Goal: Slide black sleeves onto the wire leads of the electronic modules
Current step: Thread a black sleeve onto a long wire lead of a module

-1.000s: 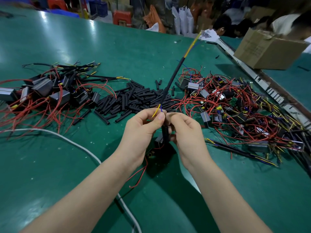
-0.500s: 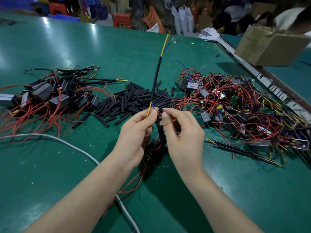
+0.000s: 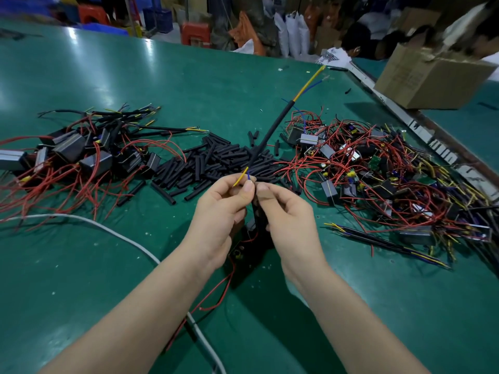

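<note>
My left hand (image 3: 224, 209) pinches the yellow and blue wire ends (image 3: 242, 177) of a lead between thumb and forefinger. Right beside it, my right hand (image 3: 286, 211) pinches a black sleeve (image 3: 256, 211) that runs down between both hands. A dark module (image 3: 249, 240) hangs under the hands, mostly hidden, and its red wire (image 3: 216, 298) trails toward me. A second lead in a long black sleeve (image 3: 272, 130) rises from my fingers to the upper right and ends in bare yellow and blue tips (image 3: 310, 83). Loose black sleeves (image 3: 213, 160) lie heaped just beyond my hands.
Modules with sleeved leads (image 3: 81, 152) are piled at the left. A tangle of modules with red wires (image 3: 378, 179) fills the right. A cardboard box (image 3: 432, 76) sits at the far right behind a metal rail. A white cable (image 3: 108, 228) crosses the green table (image 3: 81, 279).
The long sleeved lead swung from upper right to nearly upright and back to the upper right. Both hands stayed together in the same place, still pinching.
</note>
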